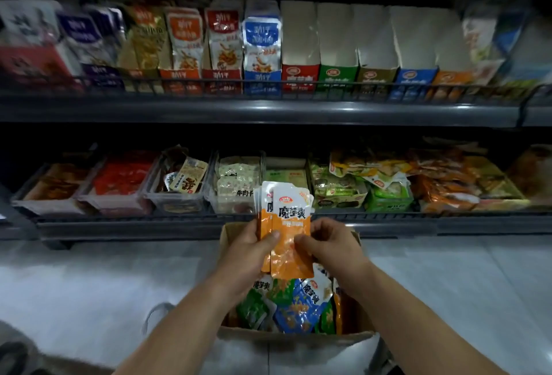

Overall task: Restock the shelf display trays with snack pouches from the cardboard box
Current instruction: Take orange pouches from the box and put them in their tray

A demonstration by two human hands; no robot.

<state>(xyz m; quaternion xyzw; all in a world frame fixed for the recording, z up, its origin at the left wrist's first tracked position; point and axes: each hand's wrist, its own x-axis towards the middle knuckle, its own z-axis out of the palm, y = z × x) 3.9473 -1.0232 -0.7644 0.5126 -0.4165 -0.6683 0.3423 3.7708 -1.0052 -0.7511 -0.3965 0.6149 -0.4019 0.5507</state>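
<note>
You hold a small stack of orange pouches (291, 225) in the middle of the frame, just above the box (298, 344), upright with the white tops up. Your left hand (254, 250) grips the stack from the left side, with the thumb on the front. The fingers (301, 241) of your right hand (325, 243) are curled and pinch its right edge, so both hands are clamped on the same stack.

I judge the task to be near its start. On the upper shelf, from the centre to the right of the frame, five trays stand side by side: red (300, 77), green (337, 75), olive (377, 77), blue (415, 78) and orange tray (451, 80). Each shows only its bare card back, so they look empty. The orange tray matches your stack in colour and is probably its place.

At bottom centre, the box holds many loose pouches (298, 300), green, blue and orange mixed. The trays left of the red one already hold packets.
</note>
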